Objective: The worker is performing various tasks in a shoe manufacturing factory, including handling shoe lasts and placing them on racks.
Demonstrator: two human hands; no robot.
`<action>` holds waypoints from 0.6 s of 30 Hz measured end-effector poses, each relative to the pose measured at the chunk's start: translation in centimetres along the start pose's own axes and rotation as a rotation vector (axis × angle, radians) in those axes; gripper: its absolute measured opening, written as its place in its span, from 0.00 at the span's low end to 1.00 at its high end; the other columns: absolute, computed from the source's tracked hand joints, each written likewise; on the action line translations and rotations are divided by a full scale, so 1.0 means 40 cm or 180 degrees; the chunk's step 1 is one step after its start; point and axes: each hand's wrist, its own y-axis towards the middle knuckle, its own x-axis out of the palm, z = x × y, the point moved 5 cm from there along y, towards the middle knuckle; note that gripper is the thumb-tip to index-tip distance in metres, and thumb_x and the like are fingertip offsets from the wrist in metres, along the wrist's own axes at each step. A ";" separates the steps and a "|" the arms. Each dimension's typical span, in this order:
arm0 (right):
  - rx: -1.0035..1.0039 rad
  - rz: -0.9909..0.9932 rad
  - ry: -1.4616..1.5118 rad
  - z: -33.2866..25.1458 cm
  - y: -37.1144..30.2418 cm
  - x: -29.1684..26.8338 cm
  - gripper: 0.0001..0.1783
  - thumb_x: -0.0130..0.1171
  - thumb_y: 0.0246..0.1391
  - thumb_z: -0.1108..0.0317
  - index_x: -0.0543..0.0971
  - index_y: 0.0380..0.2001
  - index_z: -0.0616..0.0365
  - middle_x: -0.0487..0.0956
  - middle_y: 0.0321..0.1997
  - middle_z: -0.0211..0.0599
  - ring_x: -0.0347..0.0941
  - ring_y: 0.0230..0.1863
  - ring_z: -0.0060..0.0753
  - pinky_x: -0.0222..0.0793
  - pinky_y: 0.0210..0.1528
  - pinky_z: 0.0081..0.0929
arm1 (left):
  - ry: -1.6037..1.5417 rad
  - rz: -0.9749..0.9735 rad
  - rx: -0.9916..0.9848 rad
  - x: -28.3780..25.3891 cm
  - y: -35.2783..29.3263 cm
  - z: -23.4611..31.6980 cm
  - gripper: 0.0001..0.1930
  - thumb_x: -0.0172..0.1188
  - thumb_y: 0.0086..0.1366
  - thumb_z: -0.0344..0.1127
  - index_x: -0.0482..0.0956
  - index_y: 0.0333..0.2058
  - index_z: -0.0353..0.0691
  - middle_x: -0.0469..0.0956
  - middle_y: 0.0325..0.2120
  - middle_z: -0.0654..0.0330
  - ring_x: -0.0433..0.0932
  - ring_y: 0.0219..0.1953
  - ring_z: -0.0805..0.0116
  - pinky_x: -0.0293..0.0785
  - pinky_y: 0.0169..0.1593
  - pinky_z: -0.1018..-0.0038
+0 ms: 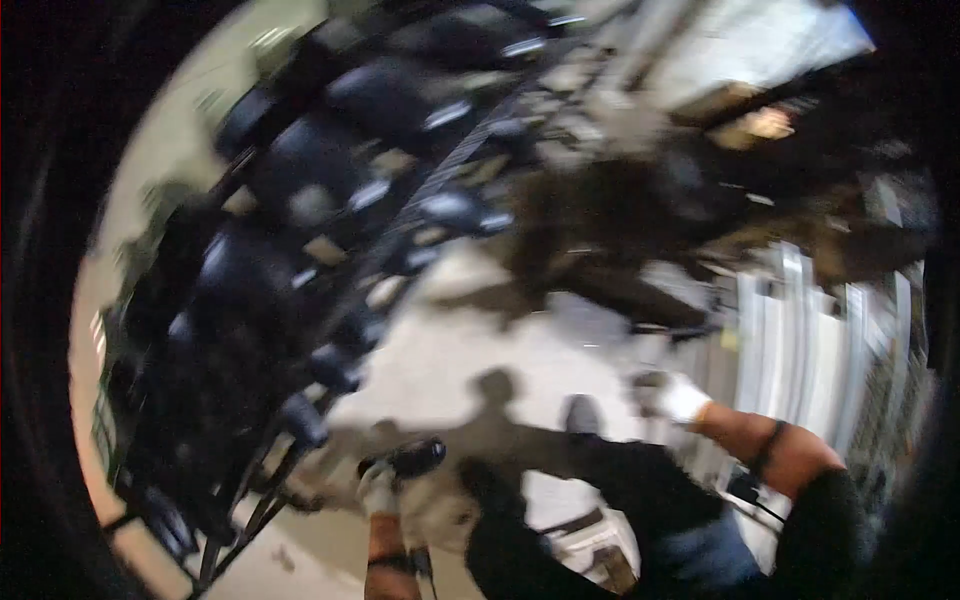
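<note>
In the left grip [378, 492], a dark, rounded tool [420, 458] is grasped: taken up, no use shown. Whether the right grip [680, 398] is filled cannot be told; beside it, pale strips [825, 370] are seen; leftward, dark items [250, 290] are massed.

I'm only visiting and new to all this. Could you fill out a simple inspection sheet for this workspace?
Surface: pale floor, with the person's shadow across it.
Job's things: a dark, roughly cylindrical object at the left hand, apparently held.
Clutter: many dark, bulky things massed on the left, too blurred to name.
Hands: both gloved; the right hand is out to the right, its grip unclear.
Cables: nothing seen for certain.
Surroundings: pale upright strips on the right.
</note>
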 end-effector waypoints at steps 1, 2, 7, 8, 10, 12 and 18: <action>-0.1170 0.0021 -0.0852 -0.008 -0.044 -0.010 0.27 0.64 0.64 0.68 0.76 0.65 0.62 0.84 0.54 0.48 0.84 0.52 0.41 0.84 0.53 0.40 | -0.0332 -0.0716 -0.0001 0.075 -0.123 0.047 0.02 0.65 0.63 0.26 0.86 0.33 0.36 0.82 0.30 0.62 0.79 0.33 0.71 0.76 0.36 0.70; -0.2038 -0.0193 -0.0829 -0.051 -0.110 0.020 0.41 0.70 0.62 0.63 0.66 0.74 0.64 0.79 0.66 0.56 0.79 0.64 0.46 0.79 0.65 0.42 | 0.0507 -0.0861 -0.0031 0.119 -0.256 0.143 0.04 0.65 0.64 0.27 0.85 0.29 0.36 0.83 0.29 0.61 0.79 0.31 0.72 0.76 0.36 0.71; -0.1417 -0.0470 -0.0437 -0.357 -0.541 0.135 0.58 0.78 0.55 0.47 0.60 0.76 0.67 0.83 0.59 0.55 0.80 0.60 0.44 0.76 0.64 0.37 | 0.0733 -0.2165 0.1518 0.322 -0.938 0.638 0.06 0.70 0.65 0.26 0.89 0.39 0.33 0.86 0.39 0.55 0.85 0.41 0.63 0.81 0.48 0.69; -0.1208 -0.0574 -0.0451 -0.394 -0.672 0.105 0.58 0.79 0.54 0.47 0.61 0.75 0.67 0.83 0.59 0.56 0.80 0.60 0.45 0.75 0.65 0.38 | 0.0791 -0.2047 0.2248 0.354 -1.066 0.727 0.04 0.70 0.64 0.25 0.88 0.37 0.34 0.85 0.36 0.55 0.84 0.39 0.62 0.80 0.46 0.68; -0.1174 -0.0463 0.0876 -0.411 -0.867 0.017 0.59 0.80 0.50 0.47 0.63 0.75 0.66 0.82 0.62 0.57 0.79 0.65 0.47 0.72 0.69 0.40 | 0.0556 -0.2499 0.2469 0.400 -1.311 0.917 0.03 0.70 0.62 0.22 0.87 0.34 0.35 0.82 0.31 0.53 0.82 0.37 0.52 0.79 0.43 0.62; -0.1319 0.0058 0.0801 -0.428 -1.000 -0.079 0.58 0.82 0.49 0.49 0.64 0.74 0.67 0.79 0.67 0.56 0.76 0.69 0.47 0.67 0.73 0.38 | 0.0687 -0.2393 0.4020 0.404 -1.450 1.016 0.05 0.70 0.62 0.22 0.88 0.36 0.36 0.84 0.34 0.53 0.83 0.41 0.49 0.81 0.49 0.57; -0.2542 -0.0118 0.0919 -0.706 -1.285 -0.236 0.51 0.82 0.54 0.64 0.64 0.75 0.67 0.78 0.68 0.39 0.72 0.67 0.32 0.65 0.73 0.34 | 0.1439 -0.1674 0.4080 0.301 -1.790 1.433 0.12 0.64 0.68 0.26 0.87 0.49 0.35 0.86 0.44 0.50 0.84 0.52 0.50 0.79 0.62 0.58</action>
